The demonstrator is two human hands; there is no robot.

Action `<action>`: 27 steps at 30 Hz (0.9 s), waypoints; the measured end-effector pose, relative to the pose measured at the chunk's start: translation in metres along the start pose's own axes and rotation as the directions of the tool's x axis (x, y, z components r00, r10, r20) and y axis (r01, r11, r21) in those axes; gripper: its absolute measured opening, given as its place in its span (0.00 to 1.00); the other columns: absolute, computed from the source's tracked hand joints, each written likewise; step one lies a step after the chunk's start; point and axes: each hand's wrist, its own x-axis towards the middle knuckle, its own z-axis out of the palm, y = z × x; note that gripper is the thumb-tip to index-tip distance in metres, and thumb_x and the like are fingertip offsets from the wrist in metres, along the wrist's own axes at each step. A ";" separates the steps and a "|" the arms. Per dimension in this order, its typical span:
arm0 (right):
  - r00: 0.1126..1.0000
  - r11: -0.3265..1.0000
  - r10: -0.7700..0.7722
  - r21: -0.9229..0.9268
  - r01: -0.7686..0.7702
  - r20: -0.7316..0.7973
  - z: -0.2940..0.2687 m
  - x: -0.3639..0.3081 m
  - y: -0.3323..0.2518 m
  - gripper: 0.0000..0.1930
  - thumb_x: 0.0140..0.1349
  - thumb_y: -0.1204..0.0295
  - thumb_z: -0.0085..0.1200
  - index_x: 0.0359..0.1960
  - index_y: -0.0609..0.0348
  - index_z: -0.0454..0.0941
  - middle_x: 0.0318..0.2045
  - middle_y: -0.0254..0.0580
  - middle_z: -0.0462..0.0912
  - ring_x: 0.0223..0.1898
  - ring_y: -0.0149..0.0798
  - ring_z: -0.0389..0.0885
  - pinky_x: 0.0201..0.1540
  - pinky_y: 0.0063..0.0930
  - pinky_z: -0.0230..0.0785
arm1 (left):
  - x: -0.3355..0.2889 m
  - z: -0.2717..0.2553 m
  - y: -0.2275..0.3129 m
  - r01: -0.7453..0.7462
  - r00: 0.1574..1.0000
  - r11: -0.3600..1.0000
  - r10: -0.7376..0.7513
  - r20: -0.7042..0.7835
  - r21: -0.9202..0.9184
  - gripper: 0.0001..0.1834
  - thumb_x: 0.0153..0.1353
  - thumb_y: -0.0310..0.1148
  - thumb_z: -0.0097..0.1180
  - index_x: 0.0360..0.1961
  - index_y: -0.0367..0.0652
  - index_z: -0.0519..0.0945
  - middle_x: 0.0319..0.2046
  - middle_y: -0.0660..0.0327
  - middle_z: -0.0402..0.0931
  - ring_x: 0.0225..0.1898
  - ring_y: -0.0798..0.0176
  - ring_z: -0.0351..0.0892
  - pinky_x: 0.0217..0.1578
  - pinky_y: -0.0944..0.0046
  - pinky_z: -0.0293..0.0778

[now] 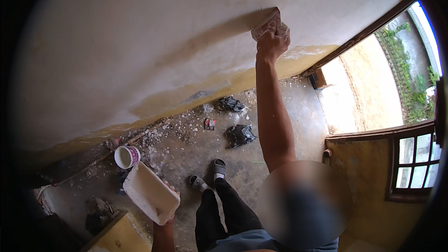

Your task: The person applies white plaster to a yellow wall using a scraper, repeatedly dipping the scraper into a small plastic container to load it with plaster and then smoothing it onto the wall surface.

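Observation:
With my right arm stretched up and forward, my right hand (275, 39) is closed round a flat putty scraper (264, 24), its edge against the wall (154, 32). Whitish smears cover the fingers and the tool. A darker streak on the white coating runs left from the scraper. Low at the left, my left hand (171, 190) grips a white rectangular tub (151, 191) by its right side. The tub is tilted, with pale residue coating its inside; most of that hand is hidden behind it.
Crumbled debris (161, 133) lies along the wall's foot, with black plastic bags (240, 135) and a small red packet (209, 124). A white bucket (127, 157) stands beyond the tub. At the right are a doorway, a small box (318, 79) and a barred window (415, 162).

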 end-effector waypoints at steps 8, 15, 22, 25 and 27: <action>0.820 0.920 -0.365 0.034 0.391 0.442 0.002 -0.118 0.012 0.08 0.60 0.73 0.54 0.38 0.64 0.78 0.33 0.48 0.82 0.39 0.47 0.80 0.43 0.37 0.71 | -0.001 0.030 0.003 0.071 0.982 0.985 -0.097 -0.164 -0.158 0.34 0.61 0.52 0.51 0.63 0.43 0.63 0.58 0.47 0.62 0.56 0.41 0.64 0.60 0.37 0.58; 0.956 0.946 -0.270 0.218 0.240 0.116 -0.027 -0.019 -0.035 0.08 0.59 0.78 0.54 0.41 0.67 0.76 0.38 0.47 0.80 0.40 0.36 0.78 0.43 0.29 0.71 | -0.025 0.004 0.007 0.024 0.985 0.978 -0.058 -0.164 -0.206 0.39 0.60 0.53 0.52 0.66 0.44 0.57 0.60 0.46 0.57 0.59 0.40 0.60 0.59 0.35 0.58; 0.857 0.856 -0.514 -0.033 0.516 0.044 -0.013 0.041 -0.114 0.07 0.55 0.73 0.57 0.35 0.56 0.82 0.31 0.41 0.84 0.35 0.38 0.82 0.43 0.33 0.72 | -0.030 0.003 0.003 0.054 0.986 0.995 -0.066 -0.154 -0.081 0.34 0.61 0.52 0.51 0.64 0.46 0.62 0.59 0.49 0.62 0.57 0.44 0.65 0.58 0.40 0.62; 0.850 0.841 -0.519 -0.126 0.527 0.090 -0.008 0.035 -0.112 0.07 0.55 0.70 0.56 0.35 0.54 0.82 0.31 0.41 0.84 0.35 0.42 0.82 0.44 0.35 0.72 | -0.031 0.013 0.001 0.063 0.959 0.996 -0.078 -0.271 -0.061 0.32 0.62 0.52 0.51 0.62 0.47 0.63 0.57 0.51 0.65 0.54 0.46 0.67 0.56 0.42 0.64; 0.829 0.809 -0.543 -0.181 0.560 0.136 -0.004 0.024 -0.106 0.07 0.56 0.69 0.54 0.35 0.52 0.82 0.32 0.40 0.84 0.36 0.45 0.82 0.45 0.36 0.71 | -0.030 0.020 0.002 0.063 0.952 0.996 -0.081 -0.296 -0.068 0.32 0.62 0.52 0.50 0.62 0.46 0.64 0.56 0.51 0.66 0.54 0.46 0.67 0.56 0.42 0.64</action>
